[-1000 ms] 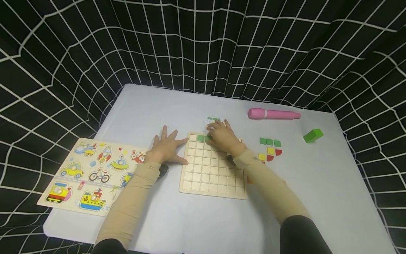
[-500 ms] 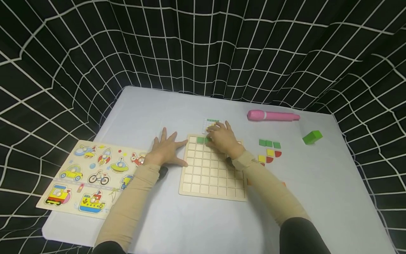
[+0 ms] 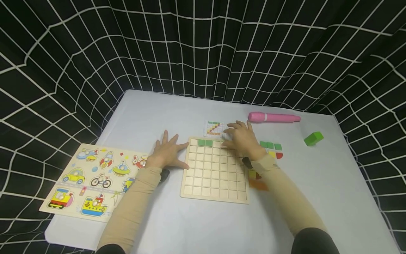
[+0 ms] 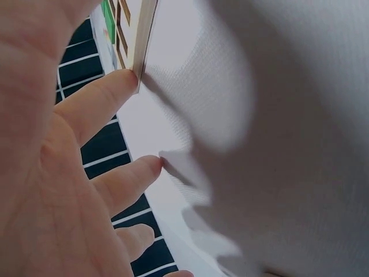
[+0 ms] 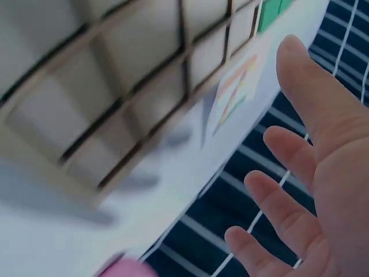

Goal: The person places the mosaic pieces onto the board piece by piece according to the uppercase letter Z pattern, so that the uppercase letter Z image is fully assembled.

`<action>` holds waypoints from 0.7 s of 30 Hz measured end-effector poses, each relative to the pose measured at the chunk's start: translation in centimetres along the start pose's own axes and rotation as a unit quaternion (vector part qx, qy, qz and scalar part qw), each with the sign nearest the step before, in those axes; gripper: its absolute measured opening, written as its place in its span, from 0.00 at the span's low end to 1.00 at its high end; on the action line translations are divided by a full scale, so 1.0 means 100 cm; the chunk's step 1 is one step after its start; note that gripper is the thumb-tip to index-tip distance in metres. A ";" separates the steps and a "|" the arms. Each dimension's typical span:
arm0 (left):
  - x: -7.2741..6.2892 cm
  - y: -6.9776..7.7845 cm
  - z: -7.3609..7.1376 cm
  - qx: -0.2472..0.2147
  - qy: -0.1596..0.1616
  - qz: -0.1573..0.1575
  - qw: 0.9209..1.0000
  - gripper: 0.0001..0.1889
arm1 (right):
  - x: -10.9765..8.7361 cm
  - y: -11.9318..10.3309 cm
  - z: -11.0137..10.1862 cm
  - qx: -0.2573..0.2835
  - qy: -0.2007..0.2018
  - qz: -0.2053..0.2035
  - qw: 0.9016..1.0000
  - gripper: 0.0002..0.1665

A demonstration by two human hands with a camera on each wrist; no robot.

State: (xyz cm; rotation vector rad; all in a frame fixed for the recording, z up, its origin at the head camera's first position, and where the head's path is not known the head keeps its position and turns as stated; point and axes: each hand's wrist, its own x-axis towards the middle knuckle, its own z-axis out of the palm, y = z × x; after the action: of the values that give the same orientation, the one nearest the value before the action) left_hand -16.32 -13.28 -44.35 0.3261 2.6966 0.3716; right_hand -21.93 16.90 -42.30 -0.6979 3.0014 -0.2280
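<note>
A wooden grid board (image 3: pixel 215 169) lies on the table in the head view, with two green square tiles (image 3: pixel 204 143) side by side in its far row. My left hand (image 3: pixel 166 152) is spread at the board's left edge; in the left wrist view a fingertip touches that edge. Over the board's far right part hovers my right hand (image 3: pixel 243 141), fingers apart, nothing between them in the right wrist view (image 5: pixel 300 173). Just beyond the board lies a pattern card (image 3: pixel 214 129) with green, yellow, red and orange marks.
Right of the board lie green tiles (image 3: pixel 270 145), yellow tiles (image 3: pixel 252 174), red quarter-round pieces (image 3: pixel 279 155) and orange pieces (image 3: pixel 259 185), partly behind the right arm. A pink stick (image 3: pixel 274 117) and a green block (image 3: pixel 313 138) lie farther off. A vehicle puzzle board (image 3: pixel 95 181) is at left.
My right hand has lifted from the board's far row and moved right, with its fingers spreading. Both green tiles in that row now show fully, and the card is uncovered. The left hand stays put.
</note>
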 end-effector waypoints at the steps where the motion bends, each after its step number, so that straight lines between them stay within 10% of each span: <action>1: 0.000 0.000 0.000 0.000 0.001 0.001 1.000 0.54 | -0.003 0.006 -0.002 0.003 0.001 0.006 1.000 0.33; 21: -0.004 0.001 -0.001 -0.018 -0.004 0.000 1.000 0.53 | -0.056 0.096 -0.001 0.031 -0.056 0.162 0.985 0.25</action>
State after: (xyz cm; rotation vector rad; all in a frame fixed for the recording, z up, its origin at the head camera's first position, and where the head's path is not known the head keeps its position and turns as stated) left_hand -16.03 -13.32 -44.12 0.3177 2.6788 0.4172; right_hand -21.06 27.93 -43.60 -0.2022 2.9252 -0.2528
